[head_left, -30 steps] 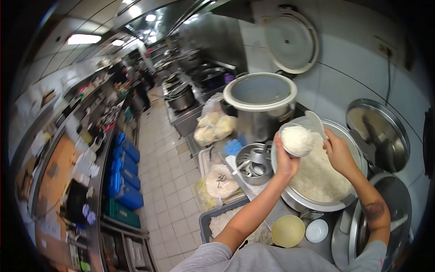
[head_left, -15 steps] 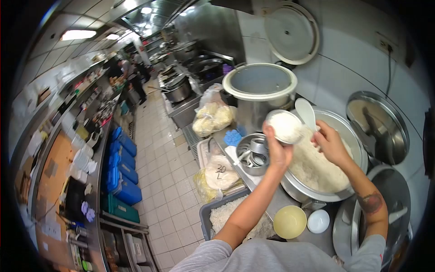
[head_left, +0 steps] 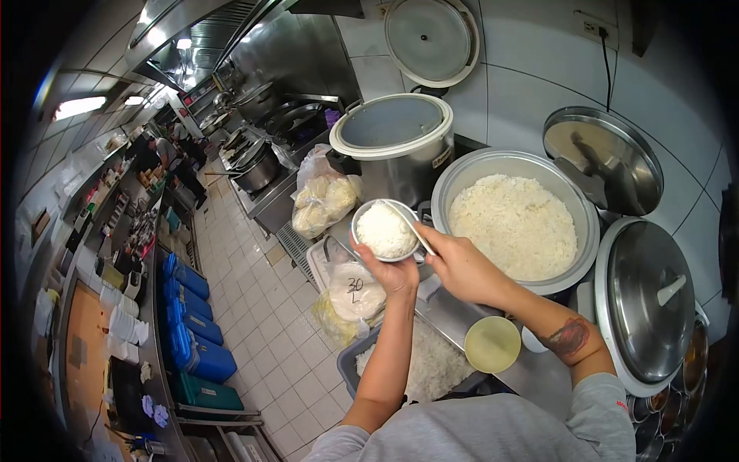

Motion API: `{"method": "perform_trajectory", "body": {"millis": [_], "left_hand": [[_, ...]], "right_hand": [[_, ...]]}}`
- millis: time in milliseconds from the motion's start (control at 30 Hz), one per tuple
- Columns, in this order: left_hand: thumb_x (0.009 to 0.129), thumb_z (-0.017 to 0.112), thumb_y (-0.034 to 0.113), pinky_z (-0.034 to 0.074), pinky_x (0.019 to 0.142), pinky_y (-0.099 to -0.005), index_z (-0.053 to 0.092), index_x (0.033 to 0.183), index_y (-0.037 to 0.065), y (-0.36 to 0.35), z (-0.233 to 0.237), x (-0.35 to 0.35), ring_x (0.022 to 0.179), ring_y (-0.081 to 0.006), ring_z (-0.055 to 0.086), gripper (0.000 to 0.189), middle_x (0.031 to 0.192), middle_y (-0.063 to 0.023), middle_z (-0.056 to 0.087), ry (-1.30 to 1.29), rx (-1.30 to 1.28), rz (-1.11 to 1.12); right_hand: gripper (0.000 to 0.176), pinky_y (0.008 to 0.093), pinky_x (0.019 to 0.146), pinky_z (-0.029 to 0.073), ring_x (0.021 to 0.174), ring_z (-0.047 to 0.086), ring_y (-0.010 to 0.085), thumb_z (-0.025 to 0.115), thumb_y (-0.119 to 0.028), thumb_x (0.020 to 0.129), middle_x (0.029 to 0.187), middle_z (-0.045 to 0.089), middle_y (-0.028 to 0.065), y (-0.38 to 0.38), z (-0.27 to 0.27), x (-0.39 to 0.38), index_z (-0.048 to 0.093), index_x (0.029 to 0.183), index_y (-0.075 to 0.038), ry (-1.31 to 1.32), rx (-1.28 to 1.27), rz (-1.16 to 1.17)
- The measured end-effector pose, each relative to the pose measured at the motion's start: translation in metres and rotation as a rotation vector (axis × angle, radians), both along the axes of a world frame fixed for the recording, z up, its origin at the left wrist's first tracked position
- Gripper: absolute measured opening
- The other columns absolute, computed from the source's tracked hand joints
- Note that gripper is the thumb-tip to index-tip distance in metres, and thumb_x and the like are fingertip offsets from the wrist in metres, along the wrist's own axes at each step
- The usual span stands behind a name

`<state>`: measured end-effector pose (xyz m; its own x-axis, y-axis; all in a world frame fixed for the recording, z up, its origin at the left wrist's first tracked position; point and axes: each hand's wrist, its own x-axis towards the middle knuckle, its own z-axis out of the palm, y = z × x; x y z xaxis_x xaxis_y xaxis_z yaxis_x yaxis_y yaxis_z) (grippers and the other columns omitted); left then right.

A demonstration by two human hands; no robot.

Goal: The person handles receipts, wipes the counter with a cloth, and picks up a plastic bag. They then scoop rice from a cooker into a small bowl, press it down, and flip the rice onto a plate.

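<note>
My left hand (head_left: 389,271) holds up a small round bowl (head_left: 356,231) from below, its fingers round the side. White rice (head_left: 386,230) is heaped in the bowl. A white rice paddle (head_left: 412,223) is gripped in my right hand (head_left: 454,260), with its blade along the right rim of the bowl, against the rice. To the right of the bowl stands a large metal pot (head_left: 589,223) of cooked rice (head_left: 512,223).
Behind the bowl is a tall cooker (head_left: 396,173), its inside partly visible. A lidded pot (head_left: 650,300) stands at the right. Near my body are a yellow bowl (head_left: 493,344) and a grey tub (head_left: 350,369) of rice. People stand far down the aisle.
Both hands have moved left, away from above the rice pot. The paddle has come down from upright to the bowl's edge. My view has shifted right.
</note>
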<state>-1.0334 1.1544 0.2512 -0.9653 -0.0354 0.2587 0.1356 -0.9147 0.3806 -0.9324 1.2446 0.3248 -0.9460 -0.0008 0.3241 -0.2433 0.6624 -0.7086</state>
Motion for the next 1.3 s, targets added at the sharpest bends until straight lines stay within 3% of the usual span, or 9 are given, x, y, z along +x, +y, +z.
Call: {"method": "perform_trajectory", "body": {"millis": [267, 367, 500, 600, 700, 833, 933, 1133, 1300], "left_hand": [[0.09, 0.044, 0.058, 0.042, 0.1, -0.0449, 0.048, 0.127, 0.005, -0.062, -0.032, 0.017, 0.116, -0.0273, 0.053, 0.064, 0.126, -0.0101, 0.055, -0.22, -0.065, -0.217], [0.092, 0.043, 0.05, 0.043, 0.099, -0.047, 0.048, 0.126, 0.005, -0.085, -0.085, 0.021, 0.116, -0.029, 0.054, 0.057, 0.126, -0.0117, 0.055, -0.32, -0.179, -0.314], [0.093, 0.041, 0.044, 0.044, 0.098, -0.0472, 0.048, 0.124, 0.004, -0.086, -0.166, 0.047, 0.114, -0.0295, 0.055, 0.052, 0.123, -0.0134, 0.056, -0.59, -0.244, -0.4], [0.094, 0.038, 0.041, 0.044, 0.099, -0.0456, 0.049, 0.122, 0.002, -0.074, -0.238, 0.054, 0.115, -0.0292, 0.054, 0.049, 0.124, -0.014, 0.056, -0.653, -0.304, -0.465], [0.096, 0.037, 0.037, 0.046, 0.094, -0.0413, 0.049, 0.12, 0.001, -0.057, -0.271, 0.055, 0.11, -0.0264, 0.057, 0.045, 0.118, -0.0132, 0.058, -0.642, -0.342, -0.48], [0.099, 0.033, 0.036, 0.049, 0.078, -0.0347, 0.05, 0.118, 0.003, -0.036, -0.306, 0.052, 0.093, -0.0189, 0.059, 0.041, 0.108, -0.01, 0.058, -0.346, -0.951, -0.138], [0.1, 0.03, 0.041, 0.051, 0.068, -0.0333, 0.044, 0.127, 0.011, -0.046, -0.317, 0.048, 0.091, -0.0187, 0.061, 0.043, 0.113, -0.0102, 0.056, -0.48, -1.071, -0.42], [0.099, 0.027, 0.048, 0.057, 0.063, -0.0367, 0.025, 0.139, 0.023, -0.055, -0.274, 0.065, 0.087, -0.0281, 0.064, 0.048, 0.119, -0.012, 0.054, -0.554, -0.846, -0.712], [0.099, 0.027, 0.047, 0.059, 0.067, -0.0403, 0.026, 0.139, 0.022, -0.054, -0.281, 0.061, 0.085, -0.0316, 0.065, 0.047, 0.121, -0.013, 0.053, -0.564, -0.699, -0.751]], "right_hand": [[0.04, 0.0438, 0.08, 0.047, 0.094, 0.059, 0.0409, 0.054, -0.004, 0.085, 0.103, 0.061, 0.0249, -0.025, -0.041, 0.006, 0.049, 0.125, 0.0, 0.062, 0.096, -0.093], [0.028, 0.0401, 0.072, 0.05, 0.082, 0.063, 0.0377, 0.05, -0.004, 0.086, 0.088, 0.065, 0.0214, -0.02, -0.07, 0.018, 0.053, 0.113, 0.004, 0.022, -0.001, -0.248], [0.014, 0.052, 0.072, 0.044, 0.083, 0.06, 0.0447, 0.047, -0.006, 0.083, 0.085, 0.061, 0.029, -0.004, -0.139, 0.041, 0.05, 0.093, 0.004, -0.178, -0.127, -0.374], [0.025, 0.0528, 0.075, 0.045, 0.083, 0.06, 0.0457, 0.047, -0.012, 0.086, 0.085, 0.062, 0.0295, -0.009, -0.207, 0.054, 0.052, 0.104, 0.005, -0.417, -0.177, -0.424], [0.038, 0.0525, 0.076, 0.046, 0.082, 0.06, 0.0471, 0.047, -0.017, 0.09, 0.086, 0.062, 0.0299, -0.045, -0.212, 0.068, 0.048, 0.123, 0.0, -0.486, -0.129, -0.519], [0.046, 0.0533, 0.072, 0.048, 0.076, 0.062, 0.0452, 0.047, -0.021, 0.092, 0.082, 0.063, 0.0286, -0.056, -0.23, 0.065, 0.041, 0.138, -0.013, -0.54, 0.07, -0.407], [0.047, 0.0523, 0.069, 0.049, 0.075, 0.063, 0.0437, 0.045, -0.024, 0.094, 0.079, 0.063, 0.0272, -0.057, -0.236, 0.056, 0.039, 0.139, -0.013, -0.652, 0.178, -0.446], [0.051, 0.0506, 0.07, 0.05, 0.075, 0.063, 0.0426, 0.043, -0.027, 0.095, 0.079, 0.063, 0.0266, -0.048, -0.256, 0.044, 0.033, 0.143, -0.012, -0.71, 0.251, -0.343], [0.052, 0.0494, 0.077, 0.049, 0.084, 0.063, 0.0429, 0.045, -0.026, 0.094, 0.089, 0.062, 0.0296, -0.041, -0.26, 0.033, 0.032, 0.143, -0.011, -0.762, 0.267, -0.277]]}}
